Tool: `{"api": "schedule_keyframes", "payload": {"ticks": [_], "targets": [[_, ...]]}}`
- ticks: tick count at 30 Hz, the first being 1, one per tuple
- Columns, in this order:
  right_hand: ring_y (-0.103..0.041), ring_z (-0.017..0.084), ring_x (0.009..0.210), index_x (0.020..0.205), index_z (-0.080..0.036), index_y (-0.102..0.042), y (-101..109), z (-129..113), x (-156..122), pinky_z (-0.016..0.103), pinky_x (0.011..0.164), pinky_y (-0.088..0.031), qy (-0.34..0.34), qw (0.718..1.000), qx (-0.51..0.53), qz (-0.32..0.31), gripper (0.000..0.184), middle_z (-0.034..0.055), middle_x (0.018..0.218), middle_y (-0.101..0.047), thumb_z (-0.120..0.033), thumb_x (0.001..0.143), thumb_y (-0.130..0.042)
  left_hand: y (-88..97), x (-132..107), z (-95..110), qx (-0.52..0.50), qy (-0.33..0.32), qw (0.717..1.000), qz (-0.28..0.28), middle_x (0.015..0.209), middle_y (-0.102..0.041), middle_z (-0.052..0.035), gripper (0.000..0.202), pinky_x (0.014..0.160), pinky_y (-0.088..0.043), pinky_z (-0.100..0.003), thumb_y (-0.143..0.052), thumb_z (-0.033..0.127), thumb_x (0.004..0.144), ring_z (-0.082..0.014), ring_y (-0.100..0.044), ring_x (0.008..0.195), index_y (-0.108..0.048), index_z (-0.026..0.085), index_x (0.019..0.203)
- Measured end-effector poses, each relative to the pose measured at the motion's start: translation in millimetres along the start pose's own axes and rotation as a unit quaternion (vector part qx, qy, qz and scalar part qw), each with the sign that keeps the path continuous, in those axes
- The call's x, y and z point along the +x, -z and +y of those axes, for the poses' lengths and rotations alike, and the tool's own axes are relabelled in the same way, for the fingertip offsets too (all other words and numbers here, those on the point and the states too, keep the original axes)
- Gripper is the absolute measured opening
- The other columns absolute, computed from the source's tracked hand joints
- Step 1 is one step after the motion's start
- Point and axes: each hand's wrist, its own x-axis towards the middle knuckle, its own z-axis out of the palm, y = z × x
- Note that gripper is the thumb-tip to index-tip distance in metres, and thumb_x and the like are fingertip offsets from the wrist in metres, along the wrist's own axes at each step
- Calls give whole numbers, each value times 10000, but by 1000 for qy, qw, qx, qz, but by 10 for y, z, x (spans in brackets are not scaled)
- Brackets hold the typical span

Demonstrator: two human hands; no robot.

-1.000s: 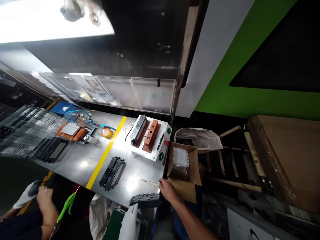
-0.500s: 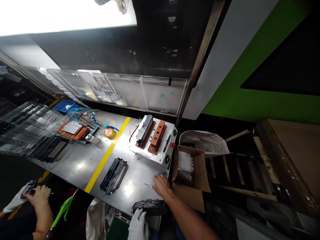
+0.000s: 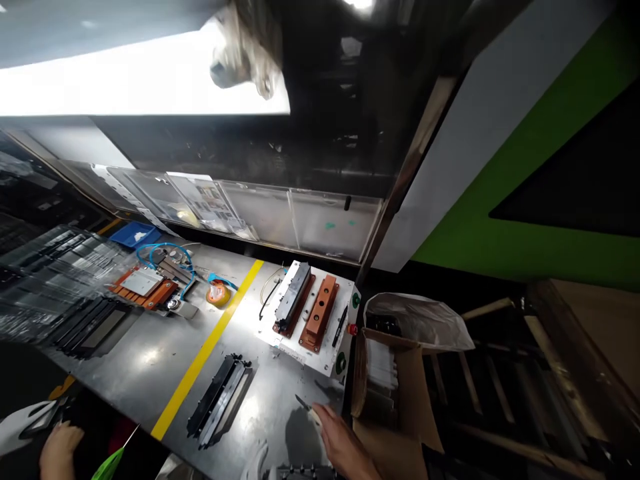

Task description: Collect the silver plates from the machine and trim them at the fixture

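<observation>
Right hand (image 3: 336, 437) bare, low on the table (image 3: 150, 360), just near side of the white fixture box (image 3: 313, 317); fingers pinch a thin pointed tool (image 3: 303, 402), tip aimed toward the fixture box. Left hand (image 3: 257, 463) in a white glove, mostly cut off by the bottom frame edge; grip not readable. It sits just beside a black toothed part (image 3: 307, 472), also cut by the frame edge, touching or not unclear.

Black frame part (image 3: 220, 400) lies flat left of the right hand, near side of the fixture box, bare steel all around it. Yellow stripe (image 3: 207, 350) runs diagonally left of the fixture box. Table's right edge falls right at the fixture box; open cardboard box (image 3: 395, 393) butts against it there, little room on that side. Clear bag (image 3: 420, 323) behind the cardboard box.

Far left of the fixture box: orange jig (image 3: 143, 287) with blue hoses, yellow tape roll (image 3: 217, 293), black trays (image 3: 90, 327), glare-blurred.

Bottom left corner: a co-worker's hands (image 3: 55, 450), partly cropped; what they hold is hard to make out.
</observation>
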Motion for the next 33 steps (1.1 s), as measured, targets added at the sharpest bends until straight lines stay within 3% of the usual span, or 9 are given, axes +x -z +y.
{"api": "schedule_keyframes", "payload": {"ticks": [4, 6, 8, 10, 13, 16, 23, 27, 33], "targets": [[-712, 176, 974, 1347, -264, -606, 774, -325, 49, 225, 873, -560, 65, 994, -8, 88, 382, 68, 1080, -696, -317, 1021, -413, -527, 120, 554, -25, -110, 993, 35, 1383, -620, -135, 451, 1024, -556, -602, -649, 419, 864, -311, -584, 1279, -611, 252, 1282], [-716, 176, 870, 1392, -212, -565, 1163, -577, 321, 247, 796, -579, 88, 986, -49, 130, 430, 85, 1019, -688, -356, 1057, -336, -647, 406, 943, -16, -185, 979, 83, 1451, -554, -162, 403, 1129, -485, -582, -615, 351, 892, -316, -512, 1368, -613, 219, 1272], [-712, 215, 944, 1471, -202, -480, 1495, -864, 714, 302, 811, -577, 118, 974, -113, 156, 468, 123, 1132, -692, -360, 1069, -301, -702, 753, 1381, 58, -310, 935, 162, 1461, -512, -227, 397, 1123, -483, -571, -557, 287, 924, -349, -491, 1376, -592, 140, 1291], [-718, 237, 941, 1528, -218, -386, 1732, -1139, 1136, 321, 759, -566, 114, 966, -174, 151, 482, 119, 1193, -700, -346, 1069, -314, -726, 1084, 1774, 103, -342, 921, 156, 1449, -509, -225, 430, 1121, -467, -587, -550, 320, 924, -379, -471, 1378, -578, 152, 1319], [-717, 219, 833, 1427, -264, -492, 1886, -1416, 1646, 303, 670, -514, 100, 948, -275, 122, 399, 74, 1132, -709, -294, 1062, -333, -768, 1435, 2119, 101, -320, 938, 89, 1328, -626, -186, 429, 1015, -554, -528, -514, 386, 935, -322, -612, 1219, -564, 176, 1306], [-699, 206, 865, 1302, -299, -593, 1866, -1474, 1915, 283, 644, -465, 113, 932, -328, 109, 339, 54, 1083, -688, -270, 1052, -364, -831, 1585, 2180, 107, -303, 945, 57, 1101, -736, -146, 365, 831, -627, -442, -471, 379, 952, -257, -716, 941, -602, 147, 1203], [-657, 173, 867, 1362, -394, -549, 1764, -1304, 2022, 288, 604, -374, 156, 912, -361, 120, 416, 23, 1060, -647, -199, 1025, -402, -880, 1598, 2130, 170, -310, 935, 22, 1384, -644, -193, 473, 1013, -555, -486, -357, 233, 972, -321, -651, 1215, -537, 175, 1405], [-636, 174, 843, 1306, -388, -580, 1788, -1324, 2039, 297, 599, -342, 166, 910, -361, 115, 361, 16, 1021, -647, -235, 1033, -401, -888, 1603, 2115, 206, -301, 931, 6, 1382, -627, -244, 505, 980, -565, -491, -327, 297, 983, -360, -659, 1193, -540, 122, 1406], [-613, 162, 750, 1205, -373, -626, 1812, -1374, 2082, 310, 599, -312, 156, 910, -366, 116, 305, 2, 976, -654, -275, 1042, -389, -891, 1614, 2125, 228, -273, 935, -6, 1337, -654, -231, 503, 908, -587, -475, -334, 213, 948, -349, -699, 1107, -520, 164, 1413]]}}
